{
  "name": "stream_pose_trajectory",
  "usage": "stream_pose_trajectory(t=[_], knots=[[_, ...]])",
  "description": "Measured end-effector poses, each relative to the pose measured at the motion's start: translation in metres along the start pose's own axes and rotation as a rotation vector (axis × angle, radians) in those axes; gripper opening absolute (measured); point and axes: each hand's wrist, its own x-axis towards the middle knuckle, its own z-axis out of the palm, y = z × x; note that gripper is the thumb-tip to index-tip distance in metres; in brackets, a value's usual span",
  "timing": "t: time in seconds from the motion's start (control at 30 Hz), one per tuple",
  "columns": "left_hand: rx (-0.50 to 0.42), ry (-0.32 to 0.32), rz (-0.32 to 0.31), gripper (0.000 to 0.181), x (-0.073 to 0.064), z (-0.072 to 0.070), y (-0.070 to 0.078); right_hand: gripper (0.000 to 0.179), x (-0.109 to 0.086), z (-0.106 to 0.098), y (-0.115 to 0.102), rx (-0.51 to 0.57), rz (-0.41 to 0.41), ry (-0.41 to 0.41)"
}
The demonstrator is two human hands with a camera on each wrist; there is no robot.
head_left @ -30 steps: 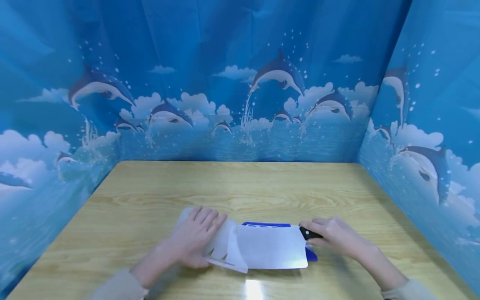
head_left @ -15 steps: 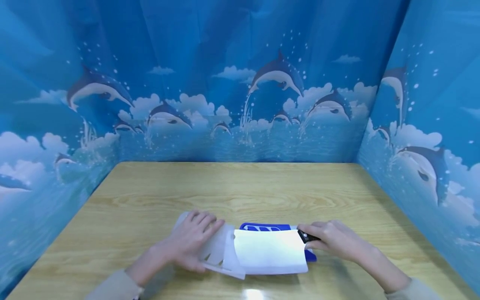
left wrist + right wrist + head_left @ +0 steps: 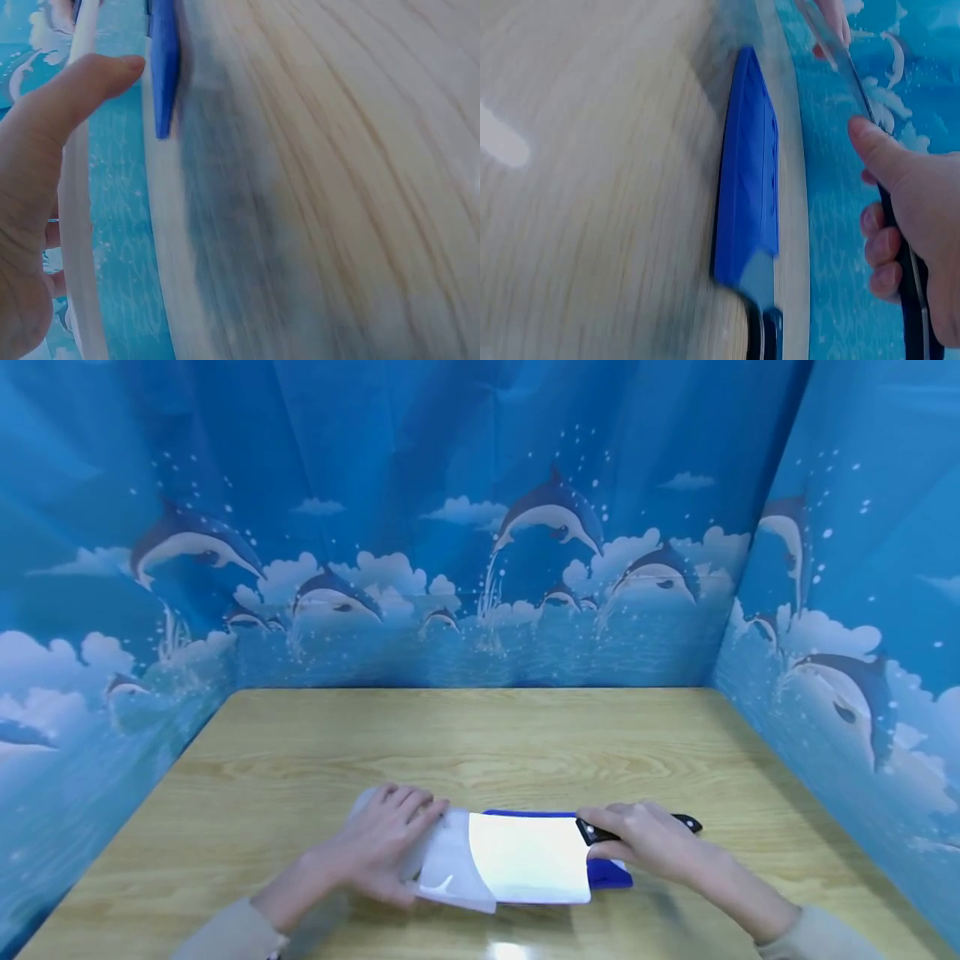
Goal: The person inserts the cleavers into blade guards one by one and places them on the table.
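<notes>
A cleaver is held by my right hand [image 3: 648, 839], its black handle [image 3: 916, 307] in the curled fingers and its broad shiny blade [image 3: 528, 860] pointing left. The blade's left part lies inside a translucent white blade sheath [image 3: 456, 872]. My left hand [image 3: 386, 847] grips that sheath from above. In the left wrist view the thumb is on the near side of the sheath's white edge [image 3: 75, 240], with fingertips showing beyond it. Below the cleaver, a knife in a blue sheath [image 3: 746, 180] lies on the table, partly covered in the head view.
The wood-grain table [image 3: 480, 735] extends behind and around both hands. Blue dolphin-print curtains [image 3: 450, 527] stand along its far and side edges. A bright light reflection shows near the table's front.
My right hand has moved left with the cleaver, and less of the blade shows outside the white sheath. The handle's end now shows past the hand. My left hand has barely moved.
</notes>
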Motion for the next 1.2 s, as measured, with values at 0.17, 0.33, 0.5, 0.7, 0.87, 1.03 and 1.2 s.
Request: stream_pose_trajectory(t=[0.17,0.33,0.5,0.7,0.87,1.03,1.2], knots=[[-0.030,0.009,-0.007,0.105,0.007,-0.001,0.005,0.044,0.008,0.006,-0.009,0.003,0.066,-0.012],[-0.025,-0.010,-0.020,0.105,0.013,0.000,0.009,0.043,0.018,0.017,-0.013,-0.014,0.058,0.030],[0.020,-0.019,-0.025,0.105,0.023,0.001,0.014,0.041,0.028,0.024,-0.018,-0.020,0.084,0.048],[0.072,-0.020,-0.030,0.106,0.036,0.003,0.023,0.038,0.043,0.033,-0.022,-0.051,0.107,0.088],[0.083,-0.080,-0.066,0.107,0.037,0.005,0.026,0.035,0.046,0.039,-0.020,-0.043,0.116,0.094],[0.089,-0.098,-0.077,0.108,0.036,0.007,0.028,0.034,0.045,0.042,-0.016,-0.023,0.131,0.086],[0.108,-0.094,-0.065,0.110,0.036,0.011,0.028,0.036,0.042,0.044,-0.011,-0.016,0.146,0.076]])
